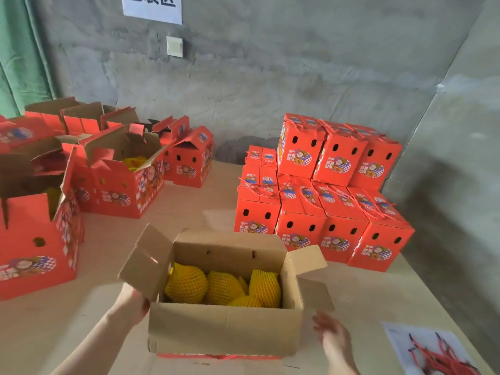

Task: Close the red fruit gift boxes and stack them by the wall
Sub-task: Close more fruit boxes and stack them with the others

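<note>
white wall sign (151, 8) text cropped. red cardboard gift box (224, 330) open, long axis left-right. left hand (135, 305) grip hidden behind flap, right hand (331, 334) spread.

We see open box (224, 328) front-centre on surface (189, 207), flaps up, yellow-netted fruit (186, 285) inside. Closed red boxes (324, 196) stacked two-high by wall (270, 77), right. More open boxes (127, 185) left.

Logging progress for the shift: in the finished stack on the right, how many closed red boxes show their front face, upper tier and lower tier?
Upper tier closed boxes: 3
Lower tier closed boxes: 4
Total: 7; any behind them are not counted.
</note>
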`<state>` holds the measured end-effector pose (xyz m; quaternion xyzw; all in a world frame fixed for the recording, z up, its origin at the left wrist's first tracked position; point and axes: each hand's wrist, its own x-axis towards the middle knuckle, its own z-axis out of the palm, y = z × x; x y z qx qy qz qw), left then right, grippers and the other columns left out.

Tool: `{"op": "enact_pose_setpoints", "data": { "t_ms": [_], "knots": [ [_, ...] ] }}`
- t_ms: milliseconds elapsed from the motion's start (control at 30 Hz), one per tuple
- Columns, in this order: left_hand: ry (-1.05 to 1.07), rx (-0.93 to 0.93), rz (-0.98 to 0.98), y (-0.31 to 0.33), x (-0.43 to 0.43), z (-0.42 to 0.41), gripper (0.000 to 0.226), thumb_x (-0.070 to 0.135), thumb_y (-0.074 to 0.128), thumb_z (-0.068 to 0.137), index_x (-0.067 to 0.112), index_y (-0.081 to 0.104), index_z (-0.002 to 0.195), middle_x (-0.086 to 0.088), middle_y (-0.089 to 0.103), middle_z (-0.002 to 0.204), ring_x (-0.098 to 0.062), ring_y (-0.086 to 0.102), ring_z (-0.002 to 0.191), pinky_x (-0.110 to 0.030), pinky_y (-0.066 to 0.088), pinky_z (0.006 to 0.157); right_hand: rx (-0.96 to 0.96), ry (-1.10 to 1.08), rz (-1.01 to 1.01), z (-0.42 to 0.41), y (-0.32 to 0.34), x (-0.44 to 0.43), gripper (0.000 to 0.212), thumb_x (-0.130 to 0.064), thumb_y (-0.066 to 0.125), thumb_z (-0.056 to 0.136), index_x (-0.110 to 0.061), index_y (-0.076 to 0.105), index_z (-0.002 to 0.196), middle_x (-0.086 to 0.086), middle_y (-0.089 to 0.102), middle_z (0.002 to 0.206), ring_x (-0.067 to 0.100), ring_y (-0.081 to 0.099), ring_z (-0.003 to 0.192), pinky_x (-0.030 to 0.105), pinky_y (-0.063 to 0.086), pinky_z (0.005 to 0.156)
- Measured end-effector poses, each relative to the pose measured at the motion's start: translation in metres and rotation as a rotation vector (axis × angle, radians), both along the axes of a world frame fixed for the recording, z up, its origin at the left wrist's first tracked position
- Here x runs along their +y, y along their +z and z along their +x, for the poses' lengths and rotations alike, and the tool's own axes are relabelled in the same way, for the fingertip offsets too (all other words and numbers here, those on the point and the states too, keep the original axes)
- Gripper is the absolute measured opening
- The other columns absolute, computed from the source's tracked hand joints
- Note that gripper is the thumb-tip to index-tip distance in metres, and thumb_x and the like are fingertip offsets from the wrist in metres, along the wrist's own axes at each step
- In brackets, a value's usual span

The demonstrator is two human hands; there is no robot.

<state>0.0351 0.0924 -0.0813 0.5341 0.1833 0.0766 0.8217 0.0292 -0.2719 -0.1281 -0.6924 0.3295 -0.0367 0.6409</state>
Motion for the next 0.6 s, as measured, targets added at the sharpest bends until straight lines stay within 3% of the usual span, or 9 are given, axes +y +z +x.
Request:
{"op": "enact_pose_setpoints", "data": {
  "t_ms": [67, 133, 200, 267, 333, 367, 433, 500, 600],
  "knots": [
    [-0.081, -0.003, 0.156, -0.004, -0.005, 0.002, 0.016, 0.013, 0.047, 0.096, 0.009, 0.062, 0.092, 0.005, 0.07, 0.064, -0.005, 0.064, 0.052, -0.019, 0.05, 0.044, -0.023, 0.006, 0.263, 0.003, 0.008, 0.015, 0.021, 0.0, 0.045, 0.097, 0.0, 0.055, 0.116, 0.023, 0.064, 0.106, 0.033, 0.06, 0.09, 0.039, 0.052, 0.077],
    [-0.142, -0.095, 0.301, -0.005, -0.001, 0.005, 0.023, 0.016, 0.047, 0.096, 0.024, 0.061, 0.113, 0.009, 0.071, 0.1, -0.005, 0.067, 0.086, -0.025, 0.055, 0.072, -0.067, -0.051, 0.426, 0.013, 0.022, 0.028, 0.019, -0.007, 0.042, 0.1, -0.005, 0.056, 0.113, 0.015, 0.063, 0.092, 0.026, 0.058, 0.079, 0.033, 0.054, 0.062],
    [-0.185, -0.186, 0.448, 0.001, 0.006, 0.004, 0.038, 0.013, 0.048, 0.096, 0.038, 0.054, 0.123, 0.009, 0.051, 0.136, -0.008, 0.05, 0.121, -0.032, 0.043, 0.101, -0.149, 0.056, 0.41, 0.02, 0.038, 0.039, 0.02, -0.02, 0.044, 0.1, -0.012, 0.06, 0.109, 0.01, 0.065, 0.1, 0.022, 0.059, 0.085, 0.036, 0.051, 0.077],
    [-0.194, -0.216, 0.592, 0.003, 0.007, 0.006, 0.043, 0.005, 0.045, 0.097, 0.036, 0.05, 0.125, 0.008, 0.041, 0.143, -0.01, 0.042, 0.127, -0.019, 0.039, 0.1, -0.284, 0.253, 0.257, 0.023, 0.048, 0.045, 0.024, -0.024, 0.047, 0.099, -0.021, 0.062, 0.116, 0.0, 0.067, 0.108, 0.013, 0.065, 0.092, 0.036, 0.051, 0.086],
    [-0.2, -0.217, 0.719, 0.003, 0.003, 0.01, 0.038, 0.002, 0.046, 0.097, 0.022, 0.053, 0.128, 0.004, 0.044, 0.141, -0.013, 0.049, 0.118, -0.004, 0.042, 0.082, -0.398, 0.43, 0.024, 0.024, 0.053, 0.043, 0.033, -0.013, 0.047, 0.098, -0.016, 0.055, 0.13, 0.001, 0.062, 0.124, 0.006, 0.063, 0.105, 0.031, 0.052, 0.091],
    [-0.2, -0.228, 0.826, 0.004, 0.003, 0.012, 0.035, 0.002, 0.048, 0.096, 0.015, 0.056, 0.128, 0.004, 0.045, 0.14, -0.013, 0.05, 0.117, -0.003, 0.041, 0.082, -0.44, 0.504, -0.121, 0.025, 0.053, 0.039, 0.039, -0.006, 0.048, 0.097, -0.011, 0.05, 0.135, 0.003, 0.055, 0.136, 0.008, 0.056, 0.119, 0.031, 0.047, 0.1],
    [-0.199, -0.242, 1.081, 0.006, 0.005, 0.018, 0.032, 0.001, 0.054, 0.093, 0.007, 0.061, 0.124, 0.002, 0.048, 0.138, -0.014, 0.048, 0.123, -0.013, 0.036, 0.096, -0.51, 0.63, -0.434, 0.029, 0.056, 0.034, 0.045, 0.002, 0.055, 0.093, -0.006, 0.048, 0.136, 0.0, 0.046, 0.143, 0.005, 0.042, 0.131, 0.017, 0.034, 0.108],
    [-0.219, -0.275, 1.286, 0.008, 0.007, 0.022, 0.03, 0.0, 0.058, 0.09, 0.0, 0.063, 0.12, -0.006, 0.053, 0.135, -0.021, 0.047, 0.126, -0.025, 0.03, 0.106, -0.534, 0.754, -0.654, 0.035, 0.062, 0.031, 0.044, 0.0, 0.058, 0.091, -0.01, 0.052, 0.134, -0.01, 0.045, 0.139, -0.006, 0.037, 0.13, 0.002, 0.025, 0.103],
    [-0.199, -0.326, 1.469, 0.01, 0.004, 0.024, 0.025, -0.005, 0.063, 0.086, -0.005, 0.067, 0.11, -0.014, 0.061, 0.125, -0.03, 0.051, 0.121, -0.034, 0.036, 0.106, -0.481, 0.926, -0.891, 0.043, 0.065, 0.026, 0.037, -0.012, 0.053, 0.097, -0.017, 0.054, 0.134, -0.021, 0.04, 0.138, -0.006, 0.026, 0.134, -0.002, 0.011, 0.103]
  ]
}}
